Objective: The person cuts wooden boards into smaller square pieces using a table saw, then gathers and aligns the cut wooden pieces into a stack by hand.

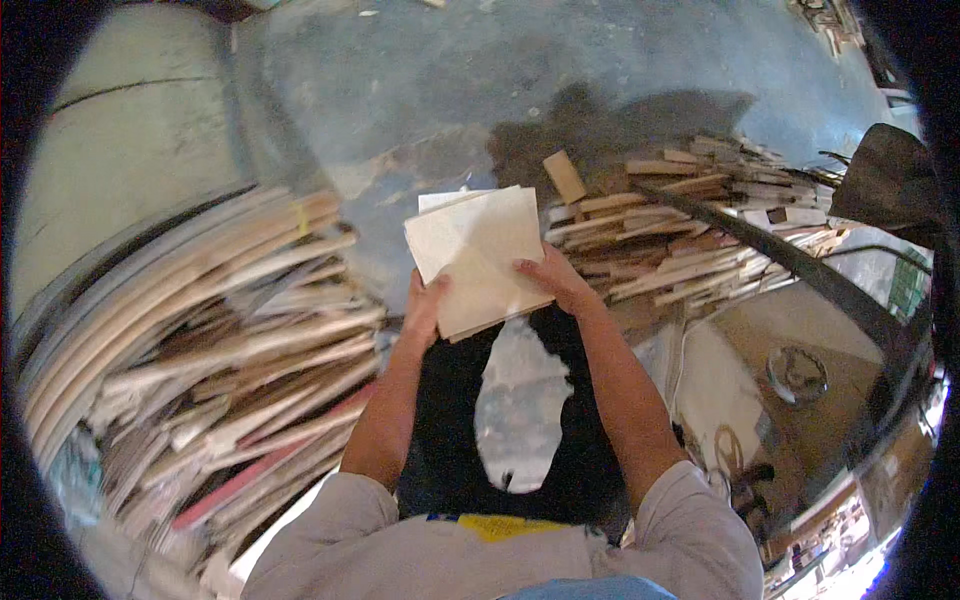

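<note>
A small stack of pale, flat rectangular boards (pixel 485 250) is held out in front of me with both hands. The pieces are slightly fanned, and a whiter one shows at the far left corner. My left hand (pixel 428 300) grips the stack's left edge, thumb on top. On the right edge, my right hand (pixel 556 278) holds it the same way, with the thumb lying over the top face. The fingers beneath the stack are hidden on both sides.
Long wooden strips (pixel 250 340) lie heaped on the left. Shorter wood pieces (pixel 680 220) are piled on the right, near a loose block (pixel 565 177). A dark bar (pixel 770 245) crosses that side, above a round glassy object (pixel 797 375). A pale wall (pixel 140 140) rises at far left.
</note>
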Demonstrator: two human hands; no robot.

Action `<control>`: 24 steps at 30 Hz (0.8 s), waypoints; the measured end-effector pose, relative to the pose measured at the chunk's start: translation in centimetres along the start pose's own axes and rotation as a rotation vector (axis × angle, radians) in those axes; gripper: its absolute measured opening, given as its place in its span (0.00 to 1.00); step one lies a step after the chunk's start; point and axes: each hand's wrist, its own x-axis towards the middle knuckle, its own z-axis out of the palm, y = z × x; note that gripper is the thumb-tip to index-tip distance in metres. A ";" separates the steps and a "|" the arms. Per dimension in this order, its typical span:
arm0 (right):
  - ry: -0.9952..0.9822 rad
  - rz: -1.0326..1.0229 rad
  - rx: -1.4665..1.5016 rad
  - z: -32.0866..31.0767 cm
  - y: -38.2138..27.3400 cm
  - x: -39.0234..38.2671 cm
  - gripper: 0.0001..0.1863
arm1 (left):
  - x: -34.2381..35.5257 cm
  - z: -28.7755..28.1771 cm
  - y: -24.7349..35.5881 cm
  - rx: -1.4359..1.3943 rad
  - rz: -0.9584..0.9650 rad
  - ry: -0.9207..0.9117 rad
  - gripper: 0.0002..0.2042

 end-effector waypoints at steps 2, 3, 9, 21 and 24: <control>0.024 0.075 0.068 3.3 -1.9 -6.6 0.39 | -6.2 -0.8 0.9 0.183 0.102 0.088 0.32; 0.061 0.145 0.123 4.7 -2.6 -9.8 0.36 | -10.4 -1.4 1.3 0.195 0.107 0.091 0.32; -0.070 -0.237 -0.181 8.3 -4.3 -27.9 0.39 | -28.9 -4.6 2.8 0.409 0.111 -0.076 0.32; 0.292 -0.524 0.048 10.3 9.0 -60.0 0.49 | -45.2 0.4 -7.5 0.581 0.520 -0.703 0.30; 0.406 -0.652 0.311 10.3 13.6 -67.4 0.45 | -48.9 3.3 -10.2 0.643 0.533 -0.862 0.32</control>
